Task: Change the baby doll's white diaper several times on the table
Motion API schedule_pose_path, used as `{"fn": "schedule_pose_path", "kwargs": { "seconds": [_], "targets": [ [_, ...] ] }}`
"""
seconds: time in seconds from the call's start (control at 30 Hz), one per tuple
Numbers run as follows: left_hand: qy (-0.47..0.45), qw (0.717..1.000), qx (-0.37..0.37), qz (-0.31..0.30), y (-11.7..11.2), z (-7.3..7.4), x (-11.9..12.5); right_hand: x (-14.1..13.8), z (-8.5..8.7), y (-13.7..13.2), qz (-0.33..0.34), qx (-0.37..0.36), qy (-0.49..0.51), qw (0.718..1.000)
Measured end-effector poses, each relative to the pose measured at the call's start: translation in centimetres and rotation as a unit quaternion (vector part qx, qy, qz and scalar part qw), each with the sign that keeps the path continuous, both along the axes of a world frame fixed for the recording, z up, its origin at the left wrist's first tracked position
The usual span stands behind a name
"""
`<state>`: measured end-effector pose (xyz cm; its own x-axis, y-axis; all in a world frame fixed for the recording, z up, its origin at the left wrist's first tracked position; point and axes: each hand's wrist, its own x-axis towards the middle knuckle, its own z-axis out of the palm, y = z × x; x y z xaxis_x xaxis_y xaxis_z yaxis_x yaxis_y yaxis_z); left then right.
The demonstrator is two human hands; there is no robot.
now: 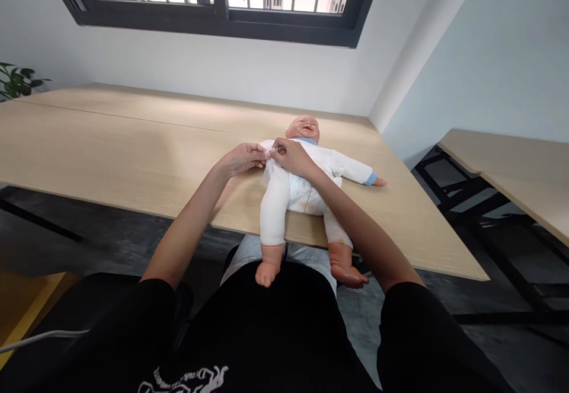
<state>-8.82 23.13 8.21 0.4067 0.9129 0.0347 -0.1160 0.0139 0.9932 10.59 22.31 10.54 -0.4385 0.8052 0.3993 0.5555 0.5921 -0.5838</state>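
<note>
A baby doll [306,194] in a white romper with blue collar and cuffs lies face up on a light wooden table [133,138], its bare feet hanging over the near edge. My left hand [242,159] pinches the white cloth at the doll's left shoulder, fingers closed. Just beside it, my right hand [291,156] rests over the doll's chest and also pinches the romper's cloth. The fingertips of both hands meet at the same spot. The doll's other arm stretches out to the right.
A second wooden table [511,168] on a black metal frame stands to the right across a gap. A dark-framed window [213,2] runs along the back wall. A green plant [18,80] peeks in at the far left. The floor is dark.
</note>
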Motion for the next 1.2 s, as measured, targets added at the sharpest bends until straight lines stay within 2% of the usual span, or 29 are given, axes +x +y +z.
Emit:
{"fn": "schedule_pose_path", "kwargs": {
  "seconds": [0.2,0.4,0.5,0.73,0.93,1.2],
  "targets": [
    [0.017,1.000,0.011,0.006,-0.5,0.3,0.2,0.1,-0.1,0.1,0.007,0.007,0.004,1.000],
    [0.067,0.988,0.139,0.024,-1.0,0.4,0.6,0.1,-0.4,0.4,0.039,-0.010,0.030,0.999],
    [0.086,0.981,0.170,0.037,-0.8,0.2,0.8,0.1,-0.5,0.4,0.027,-0.013,0.023,0.999],
    [0.097,0.981,0.163,0.047,-1.0,0.2,1.1,-0.2,-0.4,0.1,0.008,-0.003,-0.003,1.000],
    [0.103,0.977,0.162,0.094,-1.2,0.2,1.9,-0.2,-0.4,-0.1,-0.002,0.011,-0.020,1.000],
    [0.035,0.992,0.098,0.065,-1.3,0.9,1.4,-0.3,-0.1,-0.4,-0.017,0.016,-0.010,1.000]
  ]
}}
